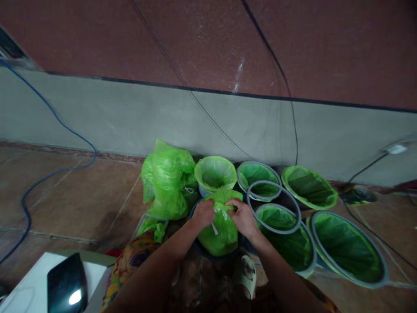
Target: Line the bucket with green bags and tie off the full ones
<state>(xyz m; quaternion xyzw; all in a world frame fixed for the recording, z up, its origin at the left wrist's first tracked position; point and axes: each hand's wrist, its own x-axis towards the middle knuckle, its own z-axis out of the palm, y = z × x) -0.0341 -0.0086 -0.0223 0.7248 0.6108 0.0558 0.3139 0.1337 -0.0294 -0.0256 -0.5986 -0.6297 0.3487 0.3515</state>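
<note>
My left hand and my right hand both grip the gathered neck of a green plastic bag. Fingers of each hand are closed on the plastic, and a white tie hangs from the neck between them. This bag sits inside a dark round bin, whose rim shows around its lower part. Just behind it stands a bin lined with pale green plastic. To the right, close to my right hand, a loose grey ring lies across the lined bins.
Several green-lined bins stand on the right along the wall. Filled green bags are piled at left. A white box with a dark, shiny flat object is lower left. A blue cable crosses the tiled floor; black cables hang down the wall.
</note>
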